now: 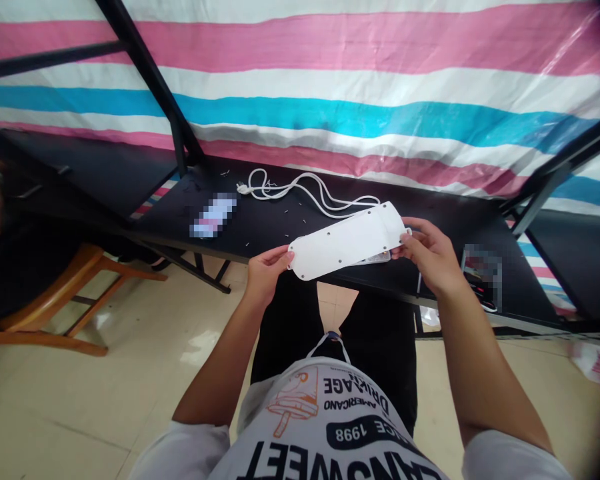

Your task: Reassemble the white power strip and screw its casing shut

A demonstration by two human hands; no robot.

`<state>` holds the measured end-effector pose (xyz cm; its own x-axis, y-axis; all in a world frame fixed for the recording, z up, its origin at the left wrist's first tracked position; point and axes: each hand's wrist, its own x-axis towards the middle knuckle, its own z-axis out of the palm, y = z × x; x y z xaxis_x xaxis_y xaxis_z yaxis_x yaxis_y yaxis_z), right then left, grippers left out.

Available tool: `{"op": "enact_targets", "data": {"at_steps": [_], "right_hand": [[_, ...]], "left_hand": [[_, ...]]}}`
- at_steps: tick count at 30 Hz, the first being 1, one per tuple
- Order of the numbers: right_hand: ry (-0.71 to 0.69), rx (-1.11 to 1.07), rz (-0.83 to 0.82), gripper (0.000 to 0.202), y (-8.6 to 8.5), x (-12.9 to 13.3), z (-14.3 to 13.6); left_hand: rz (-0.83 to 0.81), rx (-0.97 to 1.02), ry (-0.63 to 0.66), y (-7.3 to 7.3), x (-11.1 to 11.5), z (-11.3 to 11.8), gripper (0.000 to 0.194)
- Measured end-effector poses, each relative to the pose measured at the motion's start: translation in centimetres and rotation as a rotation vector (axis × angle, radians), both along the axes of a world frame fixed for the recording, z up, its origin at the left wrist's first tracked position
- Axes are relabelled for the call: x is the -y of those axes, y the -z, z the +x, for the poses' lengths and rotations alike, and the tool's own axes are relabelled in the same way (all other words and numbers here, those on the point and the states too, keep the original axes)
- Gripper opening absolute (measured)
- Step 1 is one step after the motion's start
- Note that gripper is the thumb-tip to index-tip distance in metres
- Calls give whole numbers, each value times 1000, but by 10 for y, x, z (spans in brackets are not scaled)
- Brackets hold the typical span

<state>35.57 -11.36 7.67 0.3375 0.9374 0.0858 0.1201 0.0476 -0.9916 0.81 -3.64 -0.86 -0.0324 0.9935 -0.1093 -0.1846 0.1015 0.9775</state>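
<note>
Your L hand (269, 268) pinches the L end of the white strip (350, 241), thumb on top; your R hand (427, 253) grips the other end. Strip's screw-dotted face is up, slanting across the bench's (460, 207) front edge in view; can't tell if it touches the top. A pale part (377, 258) pokes out under its R end, mostly hidden.

White cable (305, 179) loops behind, twd the striped sheet (330, 113) along the back edge. Small screws (304, 221) lie b/w strip & a blurred flat item (214, 215) on your L, so watch that side. On your R, black top shows b/w R hand & a blurred item (483, 277) nr the front edge.
</note>
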Motion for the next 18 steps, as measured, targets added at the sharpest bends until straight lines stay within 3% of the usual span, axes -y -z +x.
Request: {"op": "enact_targets", "data": {"at_steps": [8,12,18], "right_hand": [[63,21,-24,59,9,-7,-1],[94,25,-50,52,18,-11,3],[49,448,-180,33,24,-16,6]], "left_hand": [[17,-45,-28,-4,-3,0,64],[4,-52,-38,-9,-9,0,66],[36,-112,82,-14,-23,2,64]]}}
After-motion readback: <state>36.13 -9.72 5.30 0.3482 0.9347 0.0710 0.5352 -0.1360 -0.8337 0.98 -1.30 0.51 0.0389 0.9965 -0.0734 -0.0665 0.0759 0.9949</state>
